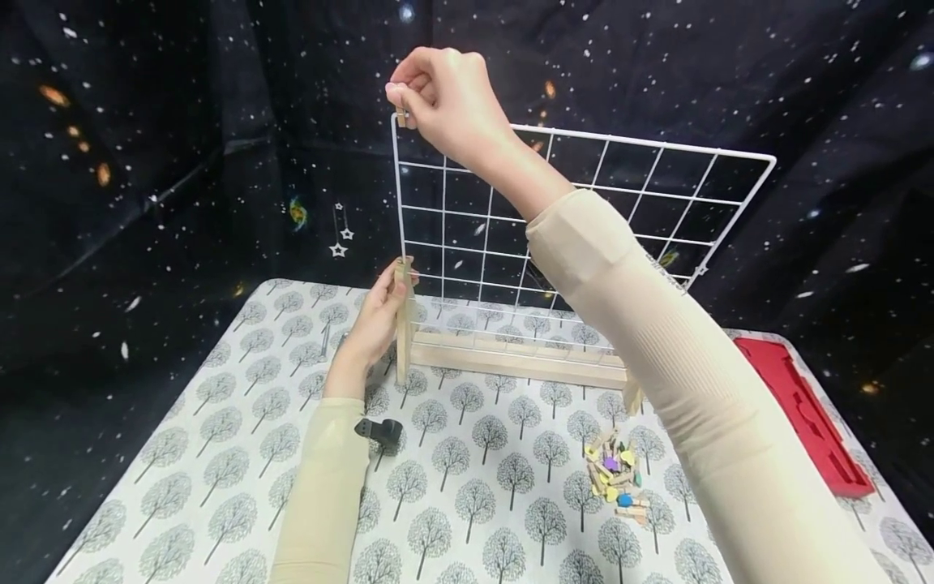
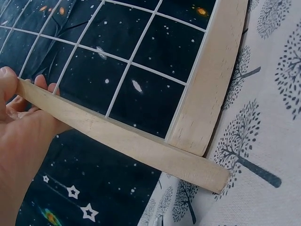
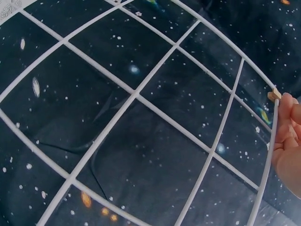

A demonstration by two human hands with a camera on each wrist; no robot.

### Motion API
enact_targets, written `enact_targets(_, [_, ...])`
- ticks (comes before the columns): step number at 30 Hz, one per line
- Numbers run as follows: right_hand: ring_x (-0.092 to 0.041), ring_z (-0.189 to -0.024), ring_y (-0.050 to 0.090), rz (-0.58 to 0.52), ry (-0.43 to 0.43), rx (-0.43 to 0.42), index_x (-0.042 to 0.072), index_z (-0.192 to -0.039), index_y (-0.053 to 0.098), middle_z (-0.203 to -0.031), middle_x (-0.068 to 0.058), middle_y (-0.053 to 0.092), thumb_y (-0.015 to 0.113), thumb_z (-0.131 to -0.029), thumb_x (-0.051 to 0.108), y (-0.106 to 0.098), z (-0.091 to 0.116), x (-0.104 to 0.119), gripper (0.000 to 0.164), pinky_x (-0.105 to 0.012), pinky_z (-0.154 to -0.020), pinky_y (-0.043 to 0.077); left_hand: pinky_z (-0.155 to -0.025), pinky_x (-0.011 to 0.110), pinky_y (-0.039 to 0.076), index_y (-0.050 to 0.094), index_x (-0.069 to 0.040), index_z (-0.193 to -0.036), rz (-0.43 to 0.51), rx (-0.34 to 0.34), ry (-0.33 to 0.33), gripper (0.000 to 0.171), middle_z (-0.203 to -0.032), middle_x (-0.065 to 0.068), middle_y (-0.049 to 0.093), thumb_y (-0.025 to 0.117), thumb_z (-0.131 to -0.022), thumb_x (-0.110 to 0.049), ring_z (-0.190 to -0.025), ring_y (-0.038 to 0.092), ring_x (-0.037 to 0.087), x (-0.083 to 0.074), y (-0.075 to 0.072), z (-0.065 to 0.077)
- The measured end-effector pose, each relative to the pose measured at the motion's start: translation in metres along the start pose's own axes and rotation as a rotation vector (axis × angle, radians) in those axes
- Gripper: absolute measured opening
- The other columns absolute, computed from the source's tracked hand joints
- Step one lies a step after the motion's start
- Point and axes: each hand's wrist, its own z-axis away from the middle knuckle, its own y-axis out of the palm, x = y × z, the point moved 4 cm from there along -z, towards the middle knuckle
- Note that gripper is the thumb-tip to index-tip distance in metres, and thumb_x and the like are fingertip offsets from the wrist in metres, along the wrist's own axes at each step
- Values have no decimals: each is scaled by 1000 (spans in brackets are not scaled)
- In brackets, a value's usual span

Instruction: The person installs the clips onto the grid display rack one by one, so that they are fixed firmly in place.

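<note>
A white wire grid panel [image 1: 467, 208] stands upright in a wooden base [image 1: 511, 362]. At its top left corner, my right hand [image 1: 456, 101] pinches a small wooden clothespin [image 1: 400, 118], whose tip overlaps the top wire. In the right wrist view the same clothespin [image 3: 274, 95] sits right at the corner of the frame. Lower down, my left hand [image 1: 375, 318] grips the upper end of the base's left wooden upright [image 1: 404, 324]. The left wrist view shows thumb and fingers on either side of that wooden upright [image 2: 117, 134].
A pile of small wooden clothespins with coloured shapes [image 1: 614, 470] lies on the tree-print tablecloth [image 1: 474, 519]. The red tray [image 1: 803, 418] is at the right edge. A dark starry cloth [image 1: 182, 162] hangs behind. My right forearm crosses in front of the grid.
</note>
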Motion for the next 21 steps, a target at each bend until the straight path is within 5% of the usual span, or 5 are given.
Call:
enact_targets(10, [-3,-74,60,8,-9,-16,12,-111,58,-93,1,63,54,-85,24,-1,9,0,29,-14,-65,44,-106,44,13,25,-16,-137,1,-1,11,53,-129,19,29,39,-89,-32,-125,26,26,-1,-2,0])
enact_targets(17, [2,-68,56,-43,-263,-141,9,-110,59,-97,0,61,58,-83,17,-7,43,-6,28,-13,-63,43,-105,46,13,25,-15,-137,0,-18,10,57,-127,17,32,42,-86,-35,-125,24,30,-2,-5,3])
enact_targets(21, [-2,-65,56,-119,-388,-121,7,-103,62,-90,0,64,59,-83,16,-5,82,-23,23,-18,-64,45,-106,44,15,27,-14,-136,15,-32,18,55,-125,17,34,41,-86,-34,-122,30,24,-2,-3,3])
